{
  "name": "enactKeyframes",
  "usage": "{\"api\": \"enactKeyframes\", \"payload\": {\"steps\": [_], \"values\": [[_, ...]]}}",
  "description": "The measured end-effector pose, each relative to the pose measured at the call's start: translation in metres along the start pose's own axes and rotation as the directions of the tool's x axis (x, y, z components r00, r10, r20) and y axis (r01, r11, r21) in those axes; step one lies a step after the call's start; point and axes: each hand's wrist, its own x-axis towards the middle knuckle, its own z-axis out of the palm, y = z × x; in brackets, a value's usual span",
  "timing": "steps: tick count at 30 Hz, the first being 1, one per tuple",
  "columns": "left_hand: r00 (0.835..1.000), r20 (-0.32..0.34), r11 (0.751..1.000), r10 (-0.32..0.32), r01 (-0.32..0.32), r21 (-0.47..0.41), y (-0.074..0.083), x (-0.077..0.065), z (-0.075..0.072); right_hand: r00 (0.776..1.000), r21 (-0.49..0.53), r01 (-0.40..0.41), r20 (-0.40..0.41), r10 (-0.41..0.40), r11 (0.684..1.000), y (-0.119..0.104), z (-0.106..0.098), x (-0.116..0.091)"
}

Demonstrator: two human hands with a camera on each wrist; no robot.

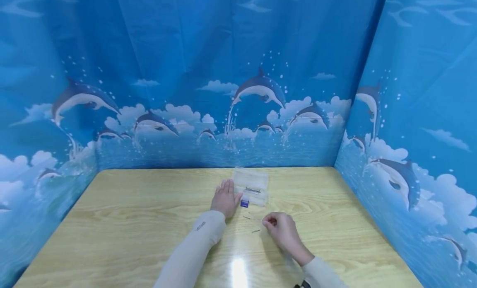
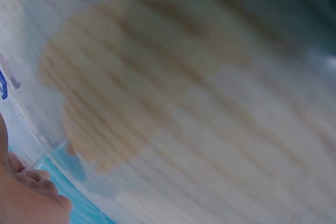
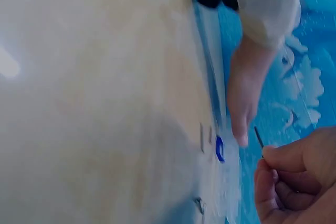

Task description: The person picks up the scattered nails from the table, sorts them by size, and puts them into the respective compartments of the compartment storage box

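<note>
My right hand (image 1: 281, 231) pinches a thin dark pin (image 3: 258, 137) between thumb and fingertips, over the table in front of a clear plastic box. In the right wrist view the pin points up out of the pinch. The clear box (image 1: 250, 178) lies opened out, with several dark pins (image 1: 253, 190) in it and a small blue label (image 1: 244, 203) at its near edge. My left hand (image 1: 225, 198) lies with fingers extended at the box's left side, its thumb close to the box. Two loose dark pins, one (image 1: 255, 231) nearer me and one (image 1: 246, 217) farther off, lie on the table.
The light wood-grain table (image 1: 149, 221) meets a blue dolphin-print curtain (image 1: 179, 72) at its back edge. More of that curtain hangs along the left and right sides. A bright light reflection shows on the tabletop near me.
</note>
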Motion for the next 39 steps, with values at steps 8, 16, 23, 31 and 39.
{"api": "enactKeyframes", "payload": {"steps": [8,16,23,31,39], "values": [[1.0,0.006,1.0,-0.001,0.001,-0.016,0.0,0.001,0.0,0.997,-0.013,-0.031,-0.068,0.03,0.999,0.011,-0.01,0.041],[1.0,0.022,1.0,-0.004,0.004,0.004,-0.001,0.003,0.0,0.997,-0.047,-0.028,-0.078,0.024,0.999,0.015,-0.014,0.066],[1.0,0.023,1.0,-0.009,0.009,0.005,0.0,0.003,0.0,0.998,-0.053,-0.053,-0.037,0.051,0.997,0.016,-0.011,0.086],[0.999,0.027,1.0,-0.018,0.018,0.011,0.002,0.003,0.0,0.998,-0.058,-0.061,-0.014,0.06,0.996,0.018,-0.005,0.107],[1.0,0.02,1.0,-0.003,0.003,0.014,0.0,0.003,-0.001,0.995,-0.03,-0.099,-0.004,0.099,0.995,0.026,0.011,0.122]]}}
